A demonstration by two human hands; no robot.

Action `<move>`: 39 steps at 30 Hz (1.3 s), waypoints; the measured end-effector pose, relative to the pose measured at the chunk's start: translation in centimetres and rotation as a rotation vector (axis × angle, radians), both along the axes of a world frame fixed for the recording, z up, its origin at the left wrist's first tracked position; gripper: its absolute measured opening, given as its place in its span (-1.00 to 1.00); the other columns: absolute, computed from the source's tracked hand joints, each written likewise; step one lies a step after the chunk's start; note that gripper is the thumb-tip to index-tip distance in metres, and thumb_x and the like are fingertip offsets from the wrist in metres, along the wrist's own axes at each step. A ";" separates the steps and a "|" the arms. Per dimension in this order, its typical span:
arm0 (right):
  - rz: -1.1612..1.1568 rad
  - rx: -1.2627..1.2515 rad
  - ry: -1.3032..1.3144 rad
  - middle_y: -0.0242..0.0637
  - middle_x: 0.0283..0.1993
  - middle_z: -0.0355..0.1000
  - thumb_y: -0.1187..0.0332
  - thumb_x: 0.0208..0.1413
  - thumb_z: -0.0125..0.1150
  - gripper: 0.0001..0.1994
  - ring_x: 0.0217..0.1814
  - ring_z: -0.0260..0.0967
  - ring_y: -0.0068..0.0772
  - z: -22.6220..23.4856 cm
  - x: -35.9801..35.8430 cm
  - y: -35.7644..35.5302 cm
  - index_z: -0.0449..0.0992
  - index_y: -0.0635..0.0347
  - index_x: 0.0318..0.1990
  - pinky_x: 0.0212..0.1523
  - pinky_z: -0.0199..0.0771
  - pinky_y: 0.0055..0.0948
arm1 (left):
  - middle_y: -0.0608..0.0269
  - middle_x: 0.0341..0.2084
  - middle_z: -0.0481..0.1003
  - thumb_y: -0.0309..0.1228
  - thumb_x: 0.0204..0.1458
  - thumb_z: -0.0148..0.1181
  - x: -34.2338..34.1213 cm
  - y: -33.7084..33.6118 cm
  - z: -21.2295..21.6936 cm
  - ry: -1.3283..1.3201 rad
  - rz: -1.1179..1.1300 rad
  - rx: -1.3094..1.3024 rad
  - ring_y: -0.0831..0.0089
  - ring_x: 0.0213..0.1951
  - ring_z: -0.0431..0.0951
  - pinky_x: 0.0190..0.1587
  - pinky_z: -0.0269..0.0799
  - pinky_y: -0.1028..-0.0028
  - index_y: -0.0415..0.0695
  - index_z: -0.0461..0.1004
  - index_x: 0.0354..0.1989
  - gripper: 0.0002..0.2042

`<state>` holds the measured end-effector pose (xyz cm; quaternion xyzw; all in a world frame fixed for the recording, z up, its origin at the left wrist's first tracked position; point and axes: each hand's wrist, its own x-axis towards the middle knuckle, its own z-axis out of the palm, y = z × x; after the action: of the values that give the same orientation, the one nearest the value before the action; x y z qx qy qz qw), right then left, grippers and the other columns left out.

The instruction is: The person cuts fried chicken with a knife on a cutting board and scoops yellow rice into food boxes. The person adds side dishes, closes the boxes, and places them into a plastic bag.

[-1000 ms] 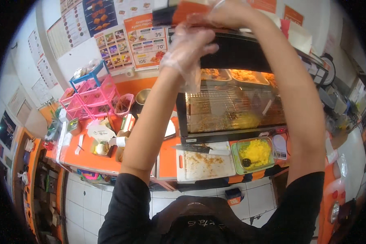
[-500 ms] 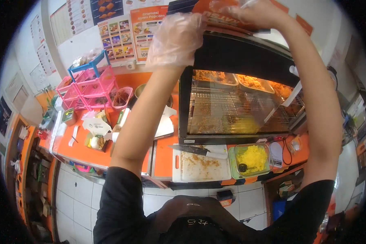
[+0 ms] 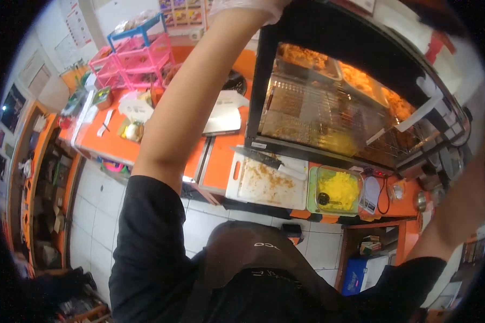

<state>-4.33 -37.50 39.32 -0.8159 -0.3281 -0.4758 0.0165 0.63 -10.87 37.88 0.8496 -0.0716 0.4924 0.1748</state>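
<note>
My left hand (image 3: 248, 6), in a clear plastic glove, is raised at the top edge, by the upper left corner of the glass-fronted display warmer (image 3: 260, 141). Its fingers are cut off by the picture, so a grip cannot be seen. My right forearm (image 3: 458, 199) stretches out to the right side, blurred, and the hand is lost past the dark rim. Behind the warmer's glass, trays of fried food (image 3: 361, 83) stand on the upper level above wire racks. A knife (image 3: 269, 161) with a white handle lies across a white cutting board (image 3: 248, 188) strewn with crumbs.
Right of the board, a glass dish of yellow food (image 3: 342, 188) holds a black scoop (image 3: 324, 199). Beside it are a kitchen scale (image 3: 371, 191) and a cable. Open food boxes (image 3: 223, 119) and pink tiered baskets (image 3: 140, 62) are on the orange counter at left.
My right hand has left the warmer's top and swung out right, beyond view. My left hand remains high but is now mostly cut off. The view has shifted, and the orange sign is out of sight.
</note>
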 end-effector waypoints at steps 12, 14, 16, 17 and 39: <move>0.014 0.462 0.808 -0.03 -0.30 0.56 0.32 0.28 0.20 -0.76 -0.30 0.53 -0.09 -30.0 -6.6 -7.5 0.58 0.29 -0.02 -0.23 0.50 -0.19 | 0.14 -0.10 0.57 -0.41 0.19 0.25 -14.9 -1.1 -31.7 0.759 -0.577 -0.674 0.36 -0.07 0.59 -0.06 0.53 0.39 -0.21 0.45 0.11 -0.67; 0.072 0.436 0.958 -0.03 -0.31 0.56 0.33 0.29 0.21 -0.76 -0.30 0.53 -0.09 -34.2 -6.8 -4.3 0.58 0.28 -0.01 -0.23 0.50 -0.19 | -0.02 0.32 0.27 -0.30 0.20 0.26 -16.4 -5.3 -35.8 0.999 -0.689 -0.904 0.18 0.33 0.31 0.11 0.49 0.35 -0.19 0.10 0.44 -0.32; 0.209 0.434 1.008 -0.10 -0.35 0.54 0.34 0.31 0.18 -0.77 -0.35 0.51 -0.19 -37.4 -6.6 0.2 0.57 0.30 -0.02 -0.27 0.48 -0.24 | -0.02 0.35 0.23 -0.26 0.21 0.25 -16.7 -6.8 -39.1 0.865 -0.637 -0.852 0.15 0.35 0.28 0.18 0.43 0.31 -0.19 0.03 0.46 -0.27; 0.270 0.595 1.182 -0.15 -0.38 0.52 0.35 0.32 0.16 -0.80 -0.39 0.48 -0.28 -37.7 -6.4 2.4 0.56 0.32 -0.08 -0.32 0.45 -0.27 | -0.02 0.37 0.20 -0.23 0.22 0.24 -16.9 -7.1 -40.1 0.721 -0.600 -0.785 0.12 0.37 0.24 0.25 0.37 0.27 -0.20 -0.04 0.49 -0.23; 0.141 1.368 1.578 -0.58 -0.47 0.32 0.21 0.44 0.04 -0.75 -0.57 0.13 -0.78 -36.4 -6.1 9.5 0.53 0.18 -0.02 -0.58 0.13 -0.64 | -0.11 -0.04 0.56 -0.21 0.26 -0.01 1.7 13.2 -36.9 1.163 0.091 -0.165 -0.04 -0.01 0.58 0.02 0.48 0.05 0.03 0.53 0.13 -0.66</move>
<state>-10.43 -27.96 2.93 -0.6905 0.0683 0.1095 0.7117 2.36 2.33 1.00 0.9660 0.1112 -0.0436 0.2294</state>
